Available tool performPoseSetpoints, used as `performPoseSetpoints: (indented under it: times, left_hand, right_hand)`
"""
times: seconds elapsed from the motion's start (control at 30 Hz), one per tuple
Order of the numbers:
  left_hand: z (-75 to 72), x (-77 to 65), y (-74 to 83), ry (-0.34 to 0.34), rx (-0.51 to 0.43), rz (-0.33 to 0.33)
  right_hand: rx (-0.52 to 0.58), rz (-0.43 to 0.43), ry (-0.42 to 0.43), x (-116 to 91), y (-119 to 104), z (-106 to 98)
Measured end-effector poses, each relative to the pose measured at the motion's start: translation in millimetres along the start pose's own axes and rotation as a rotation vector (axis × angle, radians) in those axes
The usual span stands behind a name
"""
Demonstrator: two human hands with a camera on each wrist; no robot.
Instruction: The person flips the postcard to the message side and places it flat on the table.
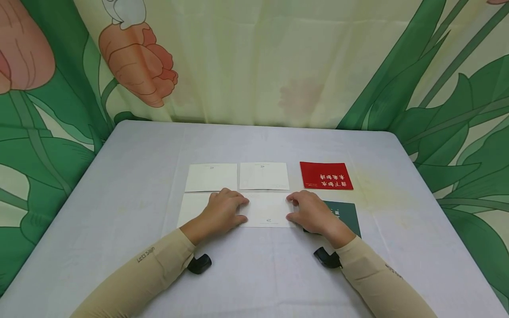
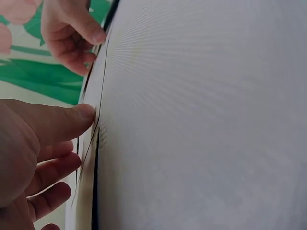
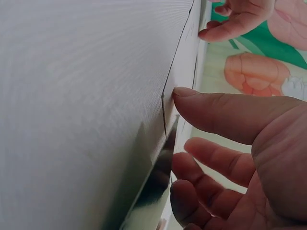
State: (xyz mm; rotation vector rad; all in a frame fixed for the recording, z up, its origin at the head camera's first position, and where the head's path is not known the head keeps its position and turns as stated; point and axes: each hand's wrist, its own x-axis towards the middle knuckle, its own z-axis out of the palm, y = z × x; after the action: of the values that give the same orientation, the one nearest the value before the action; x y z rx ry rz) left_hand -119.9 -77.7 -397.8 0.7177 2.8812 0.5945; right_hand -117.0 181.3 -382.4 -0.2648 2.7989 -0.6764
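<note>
A white card [image 1: 267, 208] lies flat in the front row, a small printed mark near its front edge. My left hand [image 1: 224, 208] rests at its left edge, thumb and fingertips spread along that side. At the opposite edge, my right hand [image 1: 311, 212] touches the card with fingers and thumb parted. The left wrist view shows the left thumb [image 2: 67, 120] on the card surface. In the right wrist view the right thumb [image 3: 211, 110] presses near a card corner. Under my right hand, a dark green card [image 1: 349, 216] is partly covered. My left hand partly hides another white card [image 1: 191, 208].
Behind lie two more white cards, one on the left [image 1: 211, 177] and one in the middle [image 1: 264, 176]. A red card [image 1: 326, 176] with white characters lies at the back right. A white cloth covers the table [image 1: 254, 143], which ends at a flower-patterned curtain [image 1: 246, 62].
</note>
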Motion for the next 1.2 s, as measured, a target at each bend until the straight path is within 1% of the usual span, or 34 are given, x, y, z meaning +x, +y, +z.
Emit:
performPoseSetpoints:
  times: [0.2, 0.57, 0.8, 0.93, 1.03, 1.2]
  left_hand:
    - [0.3, -1.0, 2.1, 0.012, -0.012, -0.002]
    - [-2.5, -0.3, 2.2, 0.020, 0.004, 0.015]
    - [-6.3, 4.4, 0.7, -0.005, 0.036, 0.006]
    - [-6.0, 5.0, 4.1, -0.019, 0.018, 0.000]
    - [-5.3, 3.9, 10.3, -0.015, -0.029, 0.032]
    - [-5.1, 6.3, 25.6, 0.025, -0.105, 0.131]
  right_hand:
    - [-0.036, -0.032, 0.025, -2.2, 0.8, -0.1]
    - [-0.053, -0.031, 0.043, -5.1, 0.0, -1.6]
    - [-0.077, -0.064, 0.036, -3.6, -1.3, -1.2]
    - [-0.067, -0.068, 0.024, -8.9, -0.3, -3.4]
    - [-0.040, -0.068, 0.029, -20.7, 4.4, -9.7]
    - [-0.016, -0.096, 0.060, -43.8, 20.0, -25.5]
